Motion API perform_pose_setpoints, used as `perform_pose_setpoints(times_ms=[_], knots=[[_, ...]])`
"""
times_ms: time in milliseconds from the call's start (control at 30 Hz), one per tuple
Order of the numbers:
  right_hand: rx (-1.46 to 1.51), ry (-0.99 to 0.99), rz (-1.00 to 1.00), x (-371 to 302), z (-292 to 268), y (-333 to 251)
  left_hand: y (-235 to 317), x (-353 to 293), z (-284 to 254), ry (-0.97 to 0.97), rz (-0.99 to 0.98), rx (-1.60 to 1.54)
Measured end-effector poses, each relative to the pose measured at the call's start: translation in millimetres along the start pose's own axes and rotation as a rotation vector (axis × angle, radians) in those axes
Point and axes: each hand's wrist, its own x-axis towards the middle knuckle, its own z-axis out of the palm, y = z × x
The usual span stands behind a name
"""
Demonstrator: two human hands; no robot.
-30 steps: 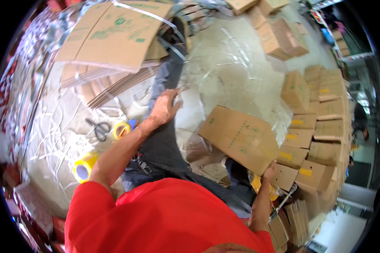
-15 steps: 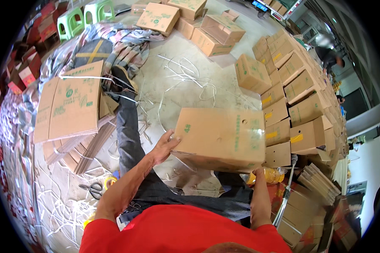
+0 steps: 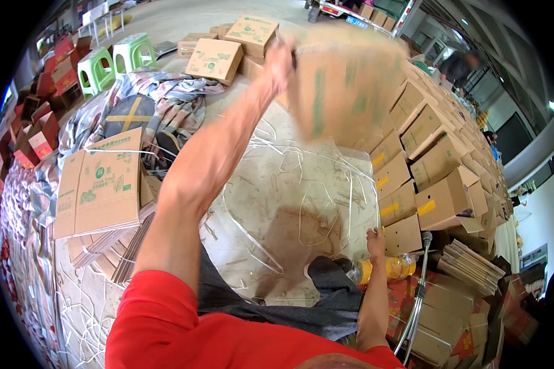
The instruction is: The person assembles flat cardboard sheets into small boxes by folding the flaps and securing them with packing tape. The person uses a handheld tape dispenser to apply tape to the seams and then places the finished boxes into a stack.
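Note:
A closed brown cardboard box (image 3: 351, 86) with green print is up in front of me, smeared by motion. My left hand (image 3: 281, 64) is at its left edge, arm stretched far forward, fingers closed against the cardboard. Low on the right, my right hand (image 3: 376, 243) is apart from the box with its fingers curled closed. A thin white strip (image 3: 375, 194) runs down to that hand, but whether the fingers hold it I cannot tell. Beside the right forearm lies a yellow cylindrical thing in clear plastic (image 3: 391, 269).
Rows of cardboard boxes (image 3: 437, 169) line the right side. Flattened cartons (image 3: 101, 181) are stacked at left. Loose white straps (image 3: 246, 230) litter the floor. A metal pole (image 3: 417, 295) stands near my right arm. Green stools (image 3: 135, 52) and more boxes (image 3: 215, 59) are farther off.
The box has gone from over my lap to up and forward, with my left hand at its edge. My right hand has come away from the box and stays low.

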Motion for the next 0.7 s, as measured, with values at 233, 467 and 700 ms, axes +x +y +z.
perform_pose_setpoints(times_ms=[233,467,700], knots=[[-0.18,-0.168,-0.05,-10.0,-31.9,13.5,-37.3,-131.3,54.3,-0.442,0.574,0.733],[-0.242,-0.39,-0.116,-12.1,20.9,0.6,51.6,-317.1,65.6,-0.738,0.838,0.537],[-0.266,-0.556,-0.159,-12.5,60.0,-20.1,75.5,-368.4,64.1,-0.311,0.892,0.052]])
